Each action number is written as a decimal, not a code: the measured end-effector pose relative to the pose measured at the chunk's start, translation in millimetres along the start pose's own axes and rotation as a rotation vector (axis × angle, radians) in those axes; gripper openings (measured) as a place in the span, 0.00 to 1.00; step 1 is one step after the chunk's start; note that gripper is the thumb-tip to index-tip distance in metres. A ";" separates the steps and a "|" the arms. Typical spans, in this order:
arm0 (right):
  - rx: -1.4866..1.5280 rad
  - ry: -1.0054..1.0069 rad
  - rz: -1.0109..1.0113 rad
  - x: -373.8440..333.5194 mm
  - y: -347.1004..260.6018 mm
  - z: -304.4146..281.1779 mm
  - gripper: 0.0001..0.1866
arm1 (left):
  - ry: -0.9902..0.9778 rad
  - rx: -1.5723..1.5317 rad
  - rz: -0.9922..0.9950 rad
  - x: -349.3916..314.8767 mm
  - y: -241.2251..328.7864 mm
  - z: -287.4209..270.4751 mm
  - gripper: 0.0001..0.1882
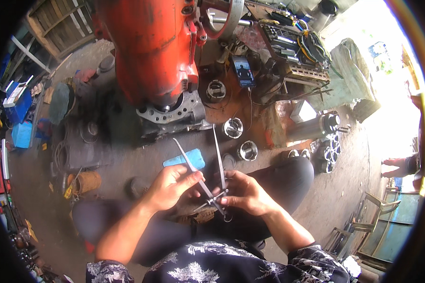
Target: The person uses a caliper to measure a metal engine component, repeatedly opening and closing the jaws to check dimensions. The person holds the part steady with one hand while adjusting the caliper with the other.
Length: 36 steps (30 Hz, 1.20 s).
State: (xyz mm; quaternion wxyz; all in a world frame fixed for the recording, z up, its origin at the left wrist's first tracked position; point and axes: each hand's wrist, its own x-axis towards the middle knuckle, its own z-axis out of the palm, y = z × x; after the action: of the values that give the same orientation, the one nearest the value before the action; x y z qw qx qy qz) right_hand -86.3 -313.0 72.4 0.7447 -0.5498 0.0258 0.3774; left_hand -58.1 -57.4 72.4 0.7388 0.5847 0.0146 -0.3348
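A metal spring caliper (218,158) is in both my hands above my lap, its two long legs spread apart and pointing away from me. My left hand (171,188) pinches the left leg between thumb and fingers. My right hand (248,192) closes round the right leg, its thumb by the adjusting screw (217,197) near the joint. Just beyond the left leg lies a flat light-blue piece (192,159), whose kind I cannot make out. Farther off, a grey metal engine block (174,114) sits under a large red machine (146,47).
Pistons (233,128) stand on the floor right of the block. A lit phone (243,71) leans near a tool-laden stand (293,47). Metal cylinders (311,128) lie at the right. Another person's hand (394,166) shows at the right edge. A rusty can (87,182) is at the left.
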 end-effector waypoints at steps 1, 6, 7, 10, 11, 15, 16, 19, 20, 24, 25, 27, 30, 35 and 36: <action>0.059 0.003 0.023 -0.2 4.8 -0.8 0.33 | -0.019 -0.034 -0.024 -1.9 -1.5 1.5 0.16; 0.464 -0.231 0.139 -8.6 15.2 -6.7 0.33 | -0.073 -0.179 0.196 -2.0 1.9 -26.4 0.12; 0.490 -0.258 0.180 -10.5 12.9 -6.2 0.35 | -0.054 -0.263 0.266 -1.5 5.7 -37.5 0.10; 0.383 -0.332 0.155 -3.6 5.1 0.0 0.33 | 0.063 -0.435 0.480 -4.3 20.7 -71.4 0.10; 0.283 -0.321 0.187 1.4 -0.2 -0.2 0.33 | 0.205 -0.310 0.478 -7.1 26.7 -82.3 0.11; -0.087 -0.066 0.124 38.0 -7.2 13.5 0.30 | 0.541 0.459 0.335 -12.4 30.8 -100.9 0.25; -0.107 0.019 0.124 50.3 -6.8 18.5 0.30 | 0.522 0.577 0.222 -12.0 26.3 -99.8 0.31; -0.173 0.069 0.106 81.6 -8.8 24.7 0.29 | 0.300 0.633 0.020 -0.4 5.6 -89.9 0.34; -0.201 0.097 0.053 92.3 -6.0 27.5 0.29 | 0.248 0.616 -0.009 4.1 -3.0 -84.9 0.34; -0.231 0.115 -0.015 126.0 2.7 30.9 0.26 | 0.052 0.629 -0.077 19.9 -17.8 -86.1 0.30; -0.236 0.114 -0.006 131.3 3.4 29.9 0.25 | 0.050 0.617 -0.072 22.4 -19.7 -87.5 0.30; -0.255 0.124 -0.020 138.2 5.8 29.0 0.24 | 0.036 0.605 -0.077 26.5 -20.6 -93.1 0.28; -0.280 0.152 -0.063 146.6 10.3 29.9 0.23 | 0.066 0.520 -0.070 32.0 -22.3 -98.4 0.26; -0.266 0.180 -0.097 160.0 14.3 24.3 0.25 | 0.156 0.442 -0.048 41.8 -25.0 -101.0 0.22; -0.279 0.189 -0.099 162.1 13.8 22.8 0.25 | 0.169 0.433 -0.046 43.3 -24.9 -101.5 0.21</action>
State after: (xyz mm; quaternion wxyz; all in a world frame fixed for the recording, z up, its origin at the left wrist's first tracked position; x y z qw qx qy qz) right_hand 12.7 -205.8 -3.2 0.6730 -0.6816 0.0157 0.2869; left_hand 0.3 8.3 1.2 0.5845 0.7549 0.0176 -0.2969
